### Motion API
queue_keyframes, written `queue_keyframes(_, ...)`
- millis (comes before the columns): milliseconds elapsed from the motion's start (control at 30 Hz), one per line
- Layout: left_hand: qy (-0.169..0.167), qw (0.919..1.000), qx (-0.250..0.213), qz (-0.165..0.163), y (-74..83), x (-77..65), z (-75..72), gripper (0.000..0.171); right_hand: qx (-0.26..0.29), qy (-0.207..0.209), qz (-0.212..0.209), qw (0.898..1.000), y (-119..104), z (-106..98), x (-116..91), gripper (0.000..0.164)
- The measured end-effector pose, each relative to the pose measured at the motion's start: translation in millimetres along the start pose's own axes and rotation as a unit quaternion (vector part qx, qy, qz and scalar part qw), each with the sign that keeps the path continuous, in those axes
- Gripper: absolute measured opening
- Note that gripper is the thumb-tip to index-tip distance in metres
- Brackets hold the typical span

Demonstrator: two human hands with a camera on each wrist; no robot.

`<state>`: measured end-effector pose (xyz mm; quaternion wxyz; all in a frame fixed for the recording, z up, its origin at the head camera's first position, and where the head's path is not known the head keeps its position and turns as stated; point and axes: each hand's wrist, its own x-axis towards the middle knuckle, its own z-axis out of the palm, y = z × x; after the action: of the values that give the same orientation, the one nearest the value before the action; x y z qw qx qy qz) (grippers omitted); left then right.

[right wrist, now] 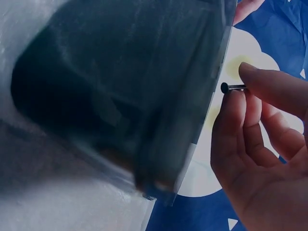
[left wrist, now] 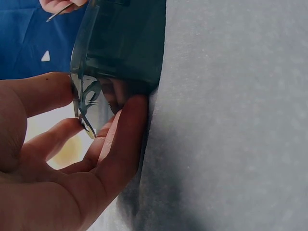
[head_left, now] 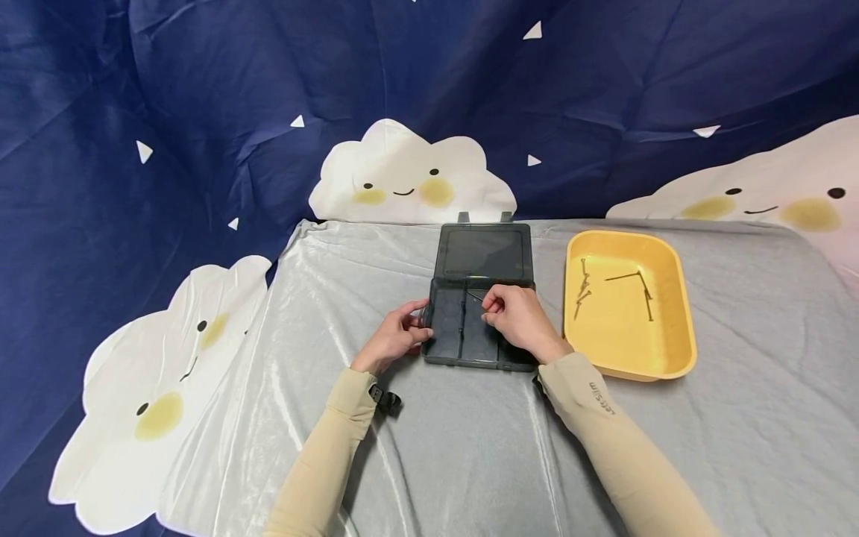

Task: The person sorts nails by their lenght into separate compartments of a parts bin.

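Screw [right wrist: 235, 87], thin and dark with a round head, sits pinched between the thumb and fingertips of the right hand [head_left: 518, 317]. That grip is nearly closed, with only the slim shaft between the digits. The hand and screw are above the right part of an open plastic box [head_left: 444, 324], dark and see-through, near the middle of the table. A divider [head_left: 461, 339] runs from near to far inside it, and its lid [head_left: 485, 250] lies back on the far side, two tabs standing at the far edge.

The left hand [head_left: 396, 333] has its thumb and fingers partly curled round the left edge of the box, holding it at the side wall.

To the right stands a yellow tray [head_left: 614, 343]. Several loose screws [head_left: 583, 292] lie in a line along its left side, and more dark screws [head_left: 647, 298] lie toward the right, some end to end.

Dark lettering on the right sleeve [head_left: 584, 395], near the cuff, seems to read "Letsslim"; its middle letters are hard to make out. By the left cuff is a black strap [head_left: 385, 400].

Grey cloth [head_left: 470, 447] covers the table. Beyond it, a navy curtain [head_left: 221, 67] carries smiling white clouds [head_left: 389, 164] and small white triangles.
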<state>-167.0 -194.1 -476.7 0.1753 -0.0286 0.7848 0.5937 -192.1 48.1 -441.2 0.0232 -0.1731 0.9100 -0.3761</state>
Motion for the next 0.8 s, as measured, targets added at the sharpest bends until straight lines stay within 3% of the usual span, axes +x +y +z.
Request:
queue_keyframes(467,0.001,1.0000,0.000,0.003,-0.8,-0.1,0.3,0.066,-0.002,0.024,-0.001,1.000,1,2,2,0.010)
queue_keyframes(800,0.005,1.0000,0.007,0.005,-1.4,-0.1,0.2,0.064,0.005,0.033,0.026,0.999,4,-13,-3,0.010)
